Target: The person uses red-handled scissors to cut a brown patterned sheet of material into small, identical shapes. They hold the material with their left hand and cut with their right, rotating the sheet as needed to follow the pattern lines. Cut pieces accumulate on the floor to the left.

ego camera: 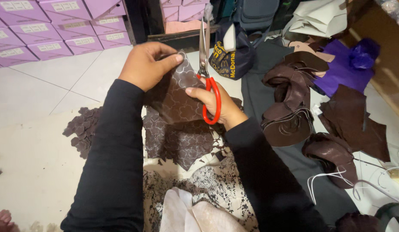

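Note:
My left hand pinches the top edge of a dark brown leather piece marked with pale outlined shapes. My right hand grips red-handled scissors, their blades open and pointing up at the leather's right edge. A larger sheet of the same marked leather hangs below over my lap. Both arms wear black sleeves.
A pile of small cut brown pieces lies on the white tile floor at left. Curled brown leather strips and scraps sit on grey cloth at right. Purple boxes are stacked at the back left, a dark bag behind the scissors.

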